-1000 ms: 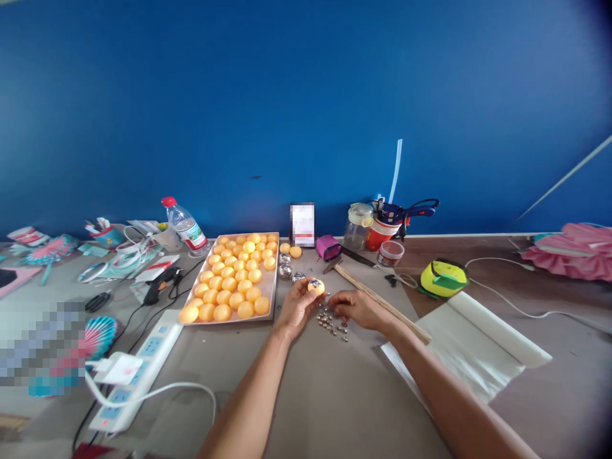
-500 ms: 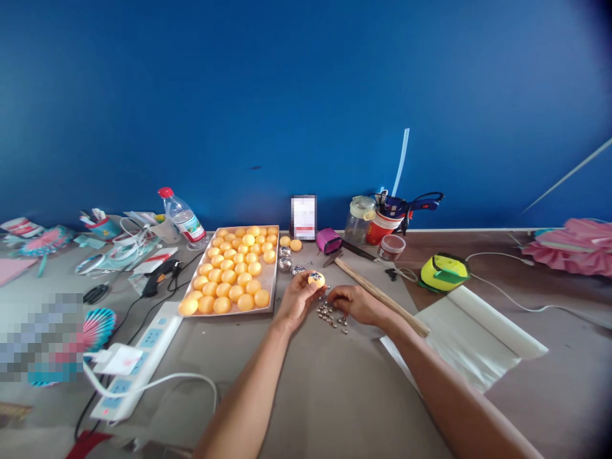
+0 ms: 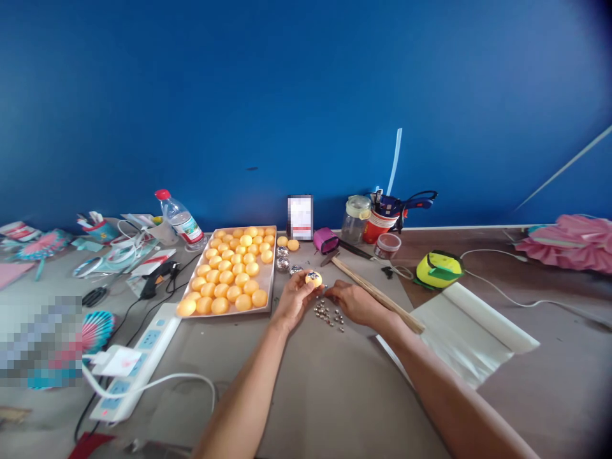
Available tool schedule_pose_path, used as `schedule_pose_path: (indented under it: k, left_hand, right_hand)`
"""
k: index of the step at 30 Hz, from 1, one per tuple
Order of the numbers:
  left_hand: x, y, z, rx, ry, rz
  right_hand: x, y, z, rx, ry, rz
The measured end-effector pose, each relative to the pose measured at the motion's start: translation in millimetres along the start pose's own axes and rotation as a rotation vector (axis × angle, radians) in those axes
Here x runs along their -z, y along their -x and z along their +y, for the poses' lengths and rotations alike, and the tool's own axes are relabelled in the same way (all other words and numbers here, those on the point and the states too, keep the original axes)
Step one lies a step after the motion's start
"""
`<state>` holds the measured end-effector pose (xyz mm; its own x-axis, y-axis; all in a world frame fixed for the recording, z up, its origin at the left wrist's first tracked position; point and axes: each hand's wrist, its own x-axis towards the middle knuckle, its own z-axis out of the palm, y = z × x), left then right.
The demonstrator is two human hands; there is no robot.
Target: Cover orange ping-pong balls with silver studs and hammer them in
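My left hand [image 3: 295, 299] grips a yellow-orange ping-pong ball [image 3: 313, 278] with a patch of silvery and dark pieces on its top. Close by on the right, the fingers of my right hand [image 3: 357, 302] are drawn together just above the table, beside a loose scatter of small shiny metal beads [image 3: 323, 311]. Whatever may be between those fingertips is too small to make out. Behind my left hand sit silver-covered balls [image 3: 282, 263], partly hidden by the hand, and two plain yellow balls [image 3: 293, 245].
A shallow white tray [image 3: 271, 280] of yellow balls stands at left. A hammer [image 3: 375, 290] lies behind my right hand, with a pale sheet [image 3: 471, 331] to its right. Also around are a power strip [image 3: 143, 357], bottle [image 3: 186, 223], glass jar [image 3: 356, 220] and yellow-green pouch [image 3: 437, 269].
My right hand has shifted slightly left, its fingertips nearer the ball in my left hand. The whole view has moved a little; my left hand still holds the ball.
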<state>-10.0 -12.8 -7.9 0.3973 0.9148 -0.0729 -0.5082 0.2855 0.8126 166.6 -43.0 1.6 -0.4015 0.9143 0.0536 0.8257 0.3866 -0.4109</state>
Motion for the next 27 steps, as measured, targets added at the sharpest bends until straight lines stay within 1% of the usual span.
schedule_pose_path:
  k: [3, 8, 15, 17, 19, 20, 25, 27]
  left_hand:
    - [-1.4, 0.7, 1.5, -0.010, -0.005, 0.003]
    - [-3.7, 1.8, 3.1, -0.007, -0.007, 0.013]
    - [-0.7, 0.2, 2.4, -0.013, -0.005, 0.025]
    - [0.2, -0.8, 2.6, -0.011, 0.000, 0.029]
    - [0.6, -1.6, 2.7, -0.003, 0.008, 0.032]
    - [0.6, -2.0, 2.7, 0.003, 0.015, 0.033]
    - [0.4, -2.9, 1.5, 0.004, 0.045, 0.025]
    - [0.4, -2.9, 1.1, 0.004, 0.052, 0.028]
  right_hand:
    - [-0.9, 0.0, 1.0, 0.011, -0.045, 0.011]
    - [-6.7, -2.5, 5.8, -0.001, -0.131, 0.082]
    - [-11.7, -5.4, 6.4, -0.016, -0.205, 0.152]
    - [-14.1, -7.0, 7.8, -0.016, -0.222, 0.208]
    - [-17.3, -8.8, 8.0, -0.044, -0.201, 0.266]
    - [-18.8, -9.7, 7.2, -0.065, -0.175, 0.274]
    - [-21.4, -12.9, -1.3, -0.148, -0.020, 0.159]
    - [-21.5, -13.3, -2.2, -0.154, -0.013, 0.155]
